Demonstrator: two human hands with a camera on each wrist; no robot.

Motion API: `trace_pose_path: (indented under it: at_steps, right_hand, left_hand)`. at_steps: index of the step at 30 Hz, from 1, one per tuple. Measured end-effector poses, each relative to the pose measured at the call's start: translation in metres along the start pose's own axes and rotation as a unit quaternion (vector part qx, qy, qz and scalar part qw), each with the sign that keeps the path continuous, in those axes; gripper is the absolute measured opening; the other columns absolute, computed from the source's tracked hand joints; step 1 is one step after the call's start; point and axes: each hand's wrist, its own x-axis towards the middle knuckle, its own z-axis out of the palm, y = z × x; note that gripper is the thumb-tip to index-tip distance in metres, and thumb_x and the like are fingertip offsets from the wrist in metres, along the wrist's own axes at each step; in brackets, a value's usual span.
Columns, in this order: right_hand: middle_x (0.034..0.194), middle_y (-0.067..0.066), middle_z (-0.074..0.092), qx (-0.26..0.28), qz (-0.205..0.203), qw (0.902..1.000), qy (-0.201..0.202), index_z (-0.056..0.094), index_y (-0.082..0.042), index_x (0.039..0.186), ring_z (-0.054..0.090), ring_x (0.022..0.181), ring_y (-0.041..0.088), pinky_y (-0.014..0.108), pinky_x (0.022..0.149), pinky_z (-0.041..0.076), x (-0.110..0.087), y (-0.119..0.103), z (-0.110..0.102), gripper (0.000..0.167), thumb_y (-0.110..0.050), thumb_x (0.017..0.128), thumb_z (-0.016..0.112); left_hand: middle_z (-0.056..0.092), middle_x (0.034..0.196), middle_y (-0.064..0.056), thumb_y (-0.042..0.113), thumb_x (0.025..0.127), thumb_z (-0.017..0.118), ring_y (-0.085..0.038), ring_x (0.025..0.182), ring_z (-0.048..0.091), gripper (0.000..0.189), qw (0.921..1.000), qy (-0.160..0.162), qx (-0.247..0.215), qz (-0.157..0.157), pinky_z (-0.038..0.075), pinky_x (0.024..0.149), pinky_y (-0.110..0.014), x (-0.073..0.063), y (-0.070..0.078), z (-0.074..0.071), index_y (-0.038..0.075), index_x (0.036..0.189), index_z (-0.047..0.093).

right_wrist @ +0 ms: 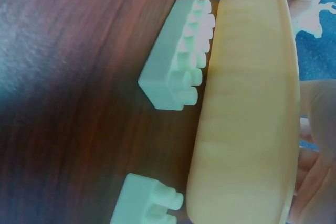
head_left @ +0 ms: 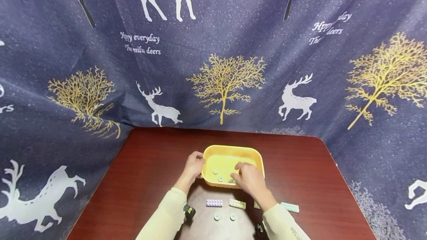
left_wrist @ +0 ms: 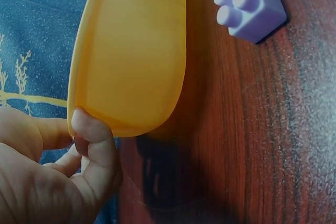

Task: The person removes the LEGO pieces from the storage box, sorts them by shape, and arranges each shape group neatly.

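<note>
My left hand (head_left: 194, 164) grips the left end of a yellow plastic basin (head_left: 233, 147). In the left wrist view the thumb and fingers (left_wrist: 94, 135) pinch its rim at a corner. My right hand (head_left: 251, 179) reaches over the near right rim into the basin, its thumb and forefinger apart and bent downward. Below them lies a green piece (head_left: 232, 181), partly hidden by the hand. Two small pale round pieces, one farther back (head_left: 215, 172) and one nearer (head_left: 220, 179), lie on the basin floor. The right wrist view hides the fingertips behind the basin wall.
In front of the basin lie a purple studded brick (head_left: 214, 203), a pale yellow-green brick (head_left: 237, 204), another partly hidden by my right arm, and a mint brick (head_left: 290, 207). Two round pieces (head_left: 217, 217) lie nearer. A patterned cloth (head_left: 220, 40) hangs around the red-brown table (head_left: 156, 147).
</note>
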Motion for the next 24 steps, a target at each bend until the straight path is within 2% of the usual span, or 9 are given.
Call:
trace_pose_path:
  at_steps: [7, 14, 16, 22, 24]
  right_hand:
    - [0.075, -0.006, 0.064, -0.008, 0.001, 0.9995, -0.029, 0.075, -0.018, 0.100, 0.062, 0.069, 0.014, 0.034, 0.058, 0.051, 0.009, 0.001, -0.001, 0.029, -0.040, 0.082, 0.082]
    - [0.066, -0.011, 0.062, -0.002, 0.000, 0.9972, -0.075, 0.076, -0.019, 0.099, 0.061, 0.066, 0.013, 0.035, 0.056, 0.051, 0.016, 0.002, -0.003, 0.027, -0.037, 0.081, 0.081]
    - [0.069, -0.011, 0.065, -0.005, 0.001, 0.9966, -0.082, 0.076, -0.020, 0.099, 0.063, 0.068, 0.015, 0.036, 0.056, 0.051, 0.018, 0.002, -0.003, 0.026, -0.038, 0.081, 0.082]
    - [0.089, -0.003, 0.076, -0.027, 0.002, 0.9955, -0.091, 0.075, -0.021, 0.096, 0.070, 0.081, 0.027, 0.042, 0.063, 0.056, 0.023, 0.003, -0.002, 0.027, -0.040, 0.079, 0.084]
    - [0.091, -0.003, 0.076, -0.029, 0.000, 0.9951, -0.094, 0.075, -0.021, 0.095, 0.070, 0.082, 0.028, 0.042, 0.065, 0.056, 0.024, 0.003, -0.001, 0.027, -0.041, 0.078, 0.084]
  left_hand:
    - [0.061, 0.107, -0.027, 0.008, 0.103, 0.051, -0.019, 0.057, 0.058, 0.031, 1.0000, 0.001, 0.002, -0.001, 0.046, 0.039, -0.020, -0.001, 0.003, 0.001, -0.004, 0.132, 0.052]
    - [0.060, 0.108, -0.026, 0.008, 0.103, 0.052, -0.022, 0.062, 0.061, 0.030, 1.0000, 0.000, 0.004, -0.003, 0.048, 0.040, -0.021, -0.001, 0.000, 0.001, -0.003, 0.131, 0.053]
    - [0.060, 0.109, -0.027, 0.008, 0.103, 0.052, -0.022, 0.062, 0.061, 0.031, 1.0000, -0.001, 0.004, -0.001, 0.048, 0.040, -0.021, -0.001, -0.001, 0.001, -0.003, 0.131, 0.053]
    - [0.061, 0.109, -0.027, 0.009, 0.103, 0.051, -0.023, 0.062, 0.061, 0.032, 1.0000, -0.005, 0.004, -0.002, 0.048, 0.040, -0.021, -0.001, -0.002, 0.001, -0.003, 0.133, 0.052]
    - [0.061, 0.109, -0.027, 0.009, 0.104, 0.051, -0.023, 0.063, 0.061, 0.032, 1.0000, -0.004, 0.004, -0.004, 0.048, 0.041, -0.021, -0.001, -0.001, 0.000, -0.003, 0.133, 0.052]
